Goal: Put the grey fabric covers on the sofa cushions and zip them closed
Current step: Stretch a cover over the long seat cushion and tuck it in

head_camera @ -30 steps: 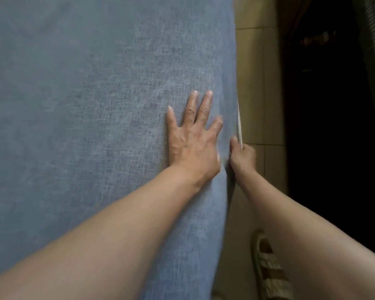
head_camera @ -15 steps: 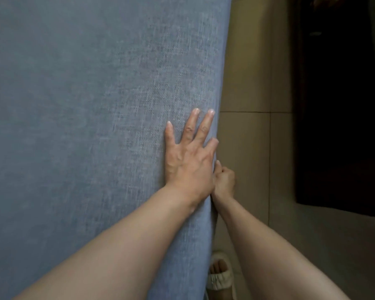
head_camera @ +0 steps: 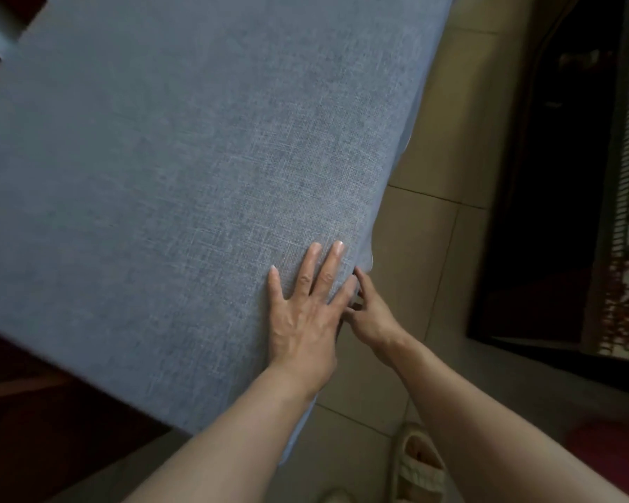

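The cushion (head_camera: 182, 168), already inside its grey cover (head_camera: 385, 168), fills the upper left and centre of the frame, its right edge running from the upper right down toward the lower middle. The left hand (head_camera: 305, 321) lies flat on the fabric in the lower centre, fingers (head_camera: 336, 263) spread and open, pressing the cover down just beside that edge. The right hand (head_camera: 369, 314) is tucked against the edge just right of the left hand, its fingers curled in a pinch at the seam; what it holds is hidden, though it is most likely the zip pull.

The step in hand looks like the zipping: the cover is on, and the side seam is being closed. A pale sliver shows at the edge just above the hands, so that stretch may be unzipped still. The next move calls for the left hand to keep the fabric taut and flat near the seam while the right draws the pull along the edge, without snagging cloth.

Against half a second ago, the cushion has tilted: its right edge, then nearly upright in the frame, now slants, and dark furniture (head_camera: 33, 393) shows at the lower left. The right hand has crept up beside the left hand's knuckles, and more of the floor (head_camera: 433, 248) and a slipper (head_camera: 418, 462) is in sight.
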Demonstrator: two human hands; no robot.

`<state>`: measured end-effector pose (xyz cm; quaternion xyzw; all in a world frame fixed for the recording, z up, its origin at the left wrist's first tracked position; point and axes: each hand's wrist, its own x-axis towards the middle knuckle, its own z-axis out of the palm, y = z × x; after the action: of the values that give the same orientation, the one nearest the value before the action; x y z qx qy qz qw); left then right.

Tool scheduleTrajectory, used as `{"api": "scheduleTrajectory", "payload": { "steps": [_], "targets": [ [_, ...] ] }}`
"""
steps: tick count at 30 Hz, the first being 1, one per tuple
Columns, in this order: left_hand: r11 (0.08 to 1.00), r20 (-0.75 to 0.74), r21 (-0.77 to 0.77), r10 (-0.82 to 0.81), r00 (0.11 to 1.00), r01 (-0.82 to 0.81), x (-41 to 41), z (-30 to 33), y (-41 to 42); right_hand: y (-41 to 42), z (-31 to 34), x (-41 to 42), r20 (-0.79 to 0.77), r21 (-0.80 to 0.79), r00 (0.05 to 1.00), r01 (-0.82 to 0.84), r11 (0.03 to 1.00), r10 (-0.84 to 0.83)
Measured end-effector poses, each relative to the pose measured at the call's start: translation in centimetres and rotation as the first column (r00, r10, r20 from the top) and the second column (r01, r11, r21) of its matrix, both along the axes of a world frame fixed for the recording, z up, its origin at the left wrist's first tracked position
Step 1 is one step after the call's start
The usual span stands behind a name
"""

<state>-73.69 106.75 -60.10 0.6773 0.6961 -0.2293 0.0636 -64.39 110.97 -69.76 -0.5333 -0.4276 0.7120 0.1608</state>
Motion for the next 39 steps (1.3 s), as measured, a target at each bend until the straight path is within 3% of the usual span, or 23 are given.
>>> {"api": "scheduleTrajectory", "payload": {
  "steps": [3,10,13,17,21,28,32,39],
  "targets": [
    [1.000,0.000,0.019,0.022,1.000,-0.022,0.1,-0.4,-0.2,-0.3,-0.4,-0.2,0.080,0.057,0.997,-0.024,0.998,0.020],
    [0.993,-0.008,0.117,0.029,1.000,-0.028,0.0,-1.7,-3.5,-2.2,-2.5,-0.6,0.079,0.056,0.997,0.014,0.998,-0.018],
    [0.988,-0.047,0.148,0.062,0.997,-0.054,0.1,-2.0,-4.8,-2.5,-3.0,-0.8,0.057,0.025,0.996,0.062,0.998,-0.063],
    [0.983,-0.113,0.171,0.087,0.990,-0.067,0.8,-2.7,-7.1,-3.7,-3.6,-0.5,0.093,-0.033,0.995,-0.015,0.999,0.018],
    [0.981,-0.193,0.191,0.052,0.980,-0.014,0.8,-3.4,-8.6,-5.3,-3.6,-0.2,0.025,-0.020,0.999,-0.040,0.999,0.041],
    [0.974,-0.293,0.227,0.046,0.955,0.023,1.2,-3.9,-8.9,-6.2,-5.6,-0.5,-0.187,-0.210,0.955,0.188,0.959,-0.229],
    [0.957,-0.335,0.284,0.039,0.941,0.061,1.6,-4.2,-9.2,-6.1,-7.4,-2.1,-0.317,-0.299,0.877,0.270,0.915,-0.362],
    [0.915,-0.481,0.370,0.041,0.876,0.160,2.3,-6.2,-10.6,-7.9,-9.3,-4.1,-0.327,-0.104,0.850,0.401,0.910,-0.412]
  ]
}}
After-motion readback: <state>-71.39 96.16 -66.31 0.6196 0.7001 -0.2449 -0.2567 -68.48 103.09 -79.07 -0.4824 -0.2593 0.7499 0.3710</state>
